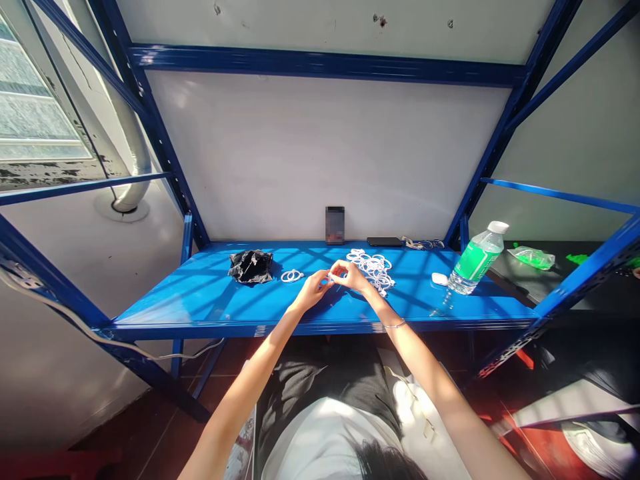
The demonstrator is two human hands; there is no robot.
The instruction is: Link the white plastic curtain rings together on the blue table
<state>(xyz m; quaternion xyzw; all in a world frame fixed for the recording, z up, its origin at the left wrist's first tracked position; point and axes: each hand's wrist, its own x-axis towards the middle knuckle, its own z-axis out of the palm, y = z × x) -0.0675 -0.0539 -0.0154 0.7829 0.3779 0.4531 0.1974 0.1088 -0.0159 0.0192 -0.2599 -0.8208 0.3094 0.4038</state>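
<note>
My left hand (316,287) and my right hand (350,277) meet above the front half of the blue shelf (190,300). Thumbs and fingers of both are pinched together at one spot. Something small and whitish seems to be between the fingertips, too small to make out. Just behind and right of my right hand lies a loose pile of white rings (377,267). Left of my left hand, a few white rings (291,275) lie flat and overlapping. Beyond these sits a crumpled black plastic bag (251,267).
A water bottle with a green label (475,260) stands at the right beside a small white case (440,279). Along the back wall are a dark upright box (335,225), a black phone (384,242) and a bundled cable (423,244). Blue metal posts (487,147) frame both sides.
</note>
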